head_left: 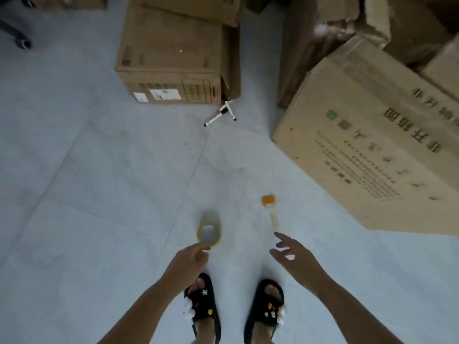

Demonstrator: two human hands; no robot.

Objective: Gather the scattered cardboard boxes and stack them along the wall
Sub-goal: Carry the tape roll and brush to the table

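A large printed cardboard box (367,145) lies tilted on the floor at the right. Another cardboard box (171,58) with white labels stands further ahead, with a flatter box (198,8) resting on top of it. More boxes (347,18) pile up at the far right. My left hand (192,258) hangs over the floor with fingers loosely curled, holding nothing, just short of a yellow tape roll (209,233). My right hand (293,254) is spread open, fingers pointing towards a small brush (270,209) with an orange head.
Two white markers (221,114) lie crossed on the pale tiled floor by the near corner of the labelled box. A black chair caster (22,42) shows at the far left. My feet in black sandals (203,306) stand below my hands.
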